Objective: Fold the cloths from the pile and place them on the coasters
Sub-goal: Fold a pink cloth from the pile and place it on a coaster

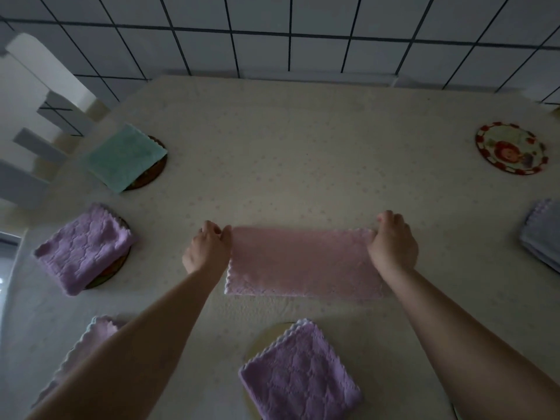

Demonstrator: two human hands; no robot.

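At the left edge, about 9 o'clock, a white chair stands against the table. Just inboard at 10 o'clock, a folded green cloth lies on a dark round coaster. Below it at 9 o'clock, a folded purple cloth covers most of a second coaster. At 7 o'clock, a pale folded cloth is partly hidden behind the left forearm.

Centre of frame: a pink cloth lies flat on the table as a long rectangle, folded once. The left hand pinches its far-left corner between thumb and curled fingers. The right hand grips the far-right corner, fingers curled over the edge. Both near corners rest on the table.

At 6 o'clock, another folded purple cloth sits on a pale round coaster.

At 2 o'clock, a bare decorated coaster with a red-and-white border lies apart from the other items. At 3 o'clock, the pile of grey-blue cloths sits at the right edge, partly cut off by the frame.
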